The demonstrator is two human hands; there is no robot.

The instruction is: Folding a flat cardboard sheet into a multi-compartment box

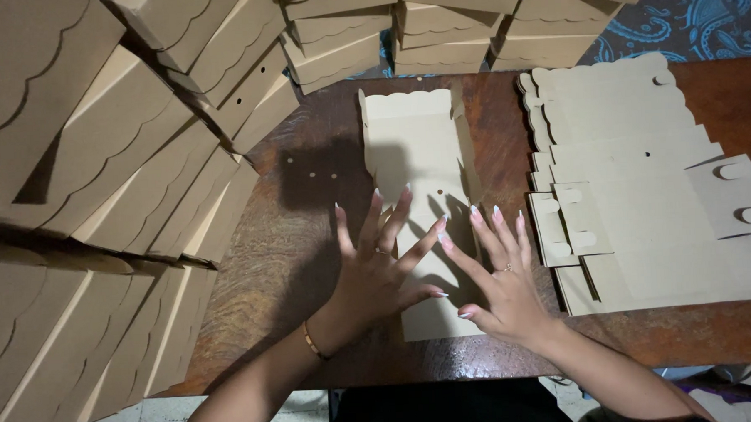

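Both hands are spread flat on a half-folded cardboard box blank lying mid-tabletop. Left hand and right hand have fingers splayed wide, each grip fully open, pressing down rather than clutching anything. A stack of flat blanks sits just to the right, and finished boxes pile up on the left and along the back.
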